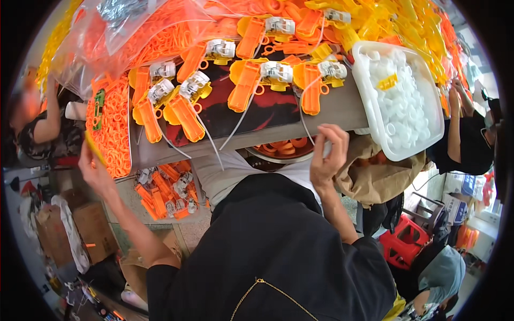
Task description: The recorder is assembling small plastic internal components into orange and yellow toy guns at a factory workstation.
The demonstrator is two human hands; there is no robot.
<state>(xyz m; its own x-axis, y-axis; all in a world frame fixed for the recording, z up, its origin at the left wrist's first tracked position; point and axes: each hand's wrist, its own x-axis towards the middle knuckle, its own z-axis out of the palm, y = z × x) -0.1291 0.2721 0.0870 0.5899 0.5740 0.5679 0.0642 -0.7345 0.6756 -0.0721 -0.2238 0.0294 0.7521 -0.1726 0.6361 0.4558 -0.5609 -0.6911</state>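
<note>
My left hand [96, 170] is out at the left, beside a tray of small orange parts [112, 144]. Pinched in its fingers is a thin yellow plastic piece [95, 148]. My right hand [329, 158] hovers just off the table's front edge, its fingers curled in towards the thumb; whatever they hold, if anything, is hidden. Ahead lie several orange-and-yellow toy assemblies [245, 88], each with a clear-and-white housing; white cords trail from some over the table edge. One assembly [311, 88] lies nearest my right hand.
At the right stands a white bin [369, 107] of white rings with a yellow piece on top. Orange and yellow parts heap up behind. Below the table are a bowl of orange rings [284, 147], a brown sack [369, 179] and orange parts [160, 192]. Other people work on both sides.
</note>
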